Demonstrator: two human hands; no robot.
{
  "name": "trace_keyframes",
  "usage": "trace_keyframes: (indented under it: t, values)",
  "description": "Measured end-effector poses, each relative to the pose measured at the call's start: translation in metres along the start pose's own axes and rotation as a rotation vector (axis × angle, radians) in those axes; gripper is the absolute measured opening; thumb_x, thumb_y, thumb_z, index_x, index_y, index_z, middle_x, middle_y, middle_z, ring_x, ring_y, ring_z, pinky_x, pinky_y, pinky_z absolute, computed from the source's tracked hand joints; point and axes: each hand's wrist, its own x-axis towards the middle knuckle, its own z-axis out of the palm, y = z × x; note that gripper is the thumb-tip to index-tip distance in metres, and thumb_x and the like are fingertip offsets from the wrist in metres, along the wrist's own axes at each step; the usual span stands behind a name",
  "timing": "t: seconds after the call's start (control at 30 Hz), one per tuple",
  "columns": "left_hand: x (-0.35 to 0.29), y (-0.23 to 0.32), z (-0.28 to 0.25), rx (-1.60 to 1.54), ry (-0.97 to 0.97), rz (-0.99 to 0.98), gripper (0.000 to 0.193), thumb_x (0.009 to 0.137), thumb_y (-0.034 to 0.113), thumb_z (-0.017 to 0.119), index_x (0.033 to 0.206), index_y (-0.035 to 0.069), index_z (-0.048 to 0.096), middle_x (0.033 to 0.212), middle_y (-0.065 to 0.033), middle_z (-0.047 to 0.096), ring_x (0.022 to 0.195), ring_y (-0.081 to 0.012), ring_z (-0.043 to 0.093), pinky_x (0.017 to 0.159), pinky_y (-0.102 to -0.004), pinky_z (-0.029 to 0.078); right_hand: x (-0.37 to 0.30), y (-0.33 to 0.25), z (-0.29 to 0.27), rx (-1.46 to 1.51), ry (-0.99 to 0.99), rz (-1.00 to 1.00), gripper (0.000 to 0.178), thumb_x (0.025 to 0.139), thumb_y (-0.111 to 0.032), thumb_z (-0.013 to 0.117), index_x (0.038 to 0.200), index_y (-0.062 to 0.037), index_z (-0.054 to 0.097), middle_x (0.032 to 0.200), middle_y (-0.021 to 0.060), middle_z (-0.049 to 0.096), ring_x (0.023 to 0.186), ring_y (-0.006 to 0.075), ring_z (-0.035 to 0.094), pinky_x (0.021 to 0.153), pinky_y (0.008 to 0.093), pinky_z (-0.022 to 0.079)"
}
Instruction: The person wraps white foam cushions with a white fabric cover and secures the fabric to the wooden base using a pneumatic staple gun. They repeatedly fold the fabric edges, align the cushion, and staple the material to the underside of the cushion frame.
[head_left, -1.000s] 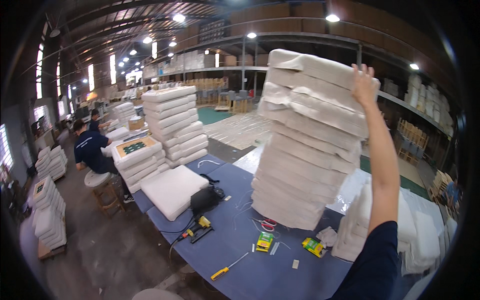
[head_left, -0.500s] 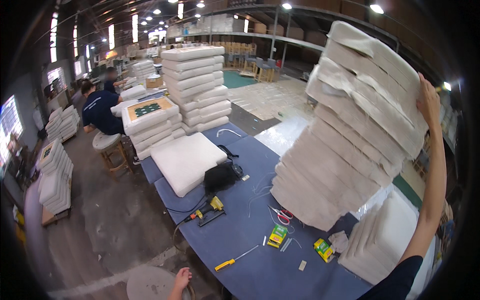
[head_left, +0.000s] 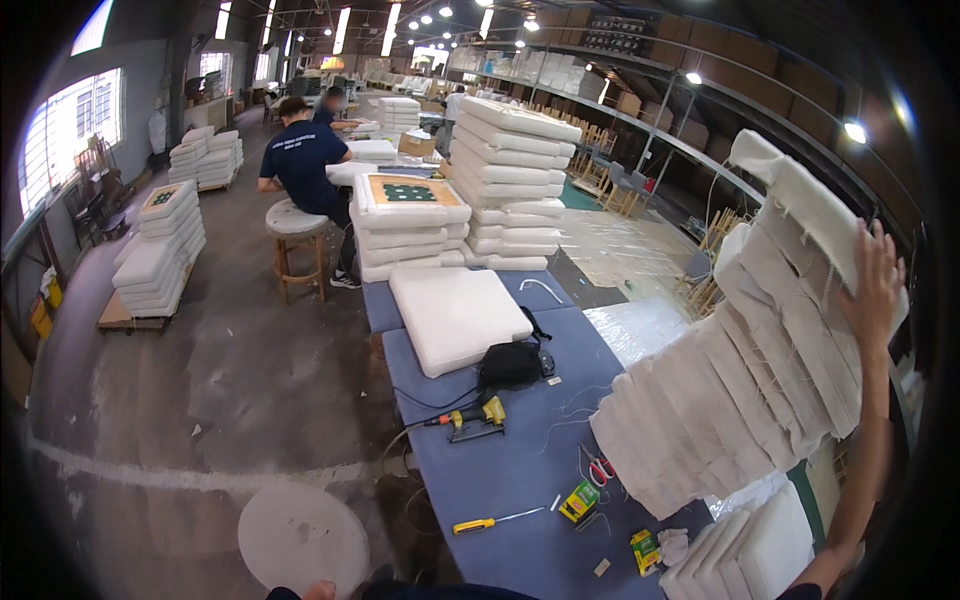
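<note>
My right hand (head_left: 876, 285) is raised at the far right, its fingers stretched out against the outer side of a tall leaning stack of beige fabric covers (head_left: 720, 370). The white padded top piece (head_left: 800, 185) juts out above the rest. Only a small part of my left hand (head_left: 320, 590) shows at the lower edge, beside a round pale stool (head_left: 302, 540); its fingers are hidden. Below the stack, red-handled scissors (head_left: 600, 470), two green-and-yellow boxes (head_left: 580, 501) and a yellow-handled screwdriver (head_left: 475, 525) lie on the blue table (head_left: 480, 460).
A white cushion (head_left: 460, 318), a black pouch (head_left: 512, 366) and a yellow staple gun (head_left: 482, 418) occupy the table's middle. Behind stand cushion stacks (head_left: 510, 180). More white cushions (head_left: 765, 550) lean at lower right. A co-worker (head_left: 300, 160) sits on a stool at the far left.
The view has swung left, with more floor showing. My right hand's fingers have straightened, and the stack's top piece stands out more from it. My left hand has dropped to the lower edge.
</note>
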Motion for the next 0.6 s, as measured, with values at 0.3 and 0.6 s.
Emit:
trace_keyframes:
  t: [0.3, 0.6]
  values:
    - [0.062, 0.111, 0.071, -0.216, -0.181, 0.668, 0.033, 0.109, 0.029, 0.059, 0.133, 0.007, 0.063, 0.105, -0.0085, 0.073, 0.081, -0.0194, 0.069, 0.071, -0.0321, 0.056, 0.026, -0.030, -0.098, -0.139, -0.126, 0.055, 0.098, 0.069, -0.012, 0.087, 0.159, -0.0189, 0.047, 0.136, 0.0075, 0.062, 0.122, 0.0298, 0.062, 0.096, 0.0464, 0.053]
    - [-0.238, 0.419, 0.213, -0.066, -1.001, 1.408, 0.062, 0.110, 0.014, 0.059, 0.165, 0.002, 0.033, 0.164, -0.0143, 0.044, 0.152, -0.0250, 0.042, 0.124, -0.0387, 0.035, 0.012, 0.097, -0.381, 0.132, 0.093, 0.116, 0.078, 0.085, -0.034, 0.089, 0.152, -0.0115, 0.057, 0.141, 0.0126, 0.068, 0.127, 0.0269, 0.068, 0.109, 0.0436, 0.052]
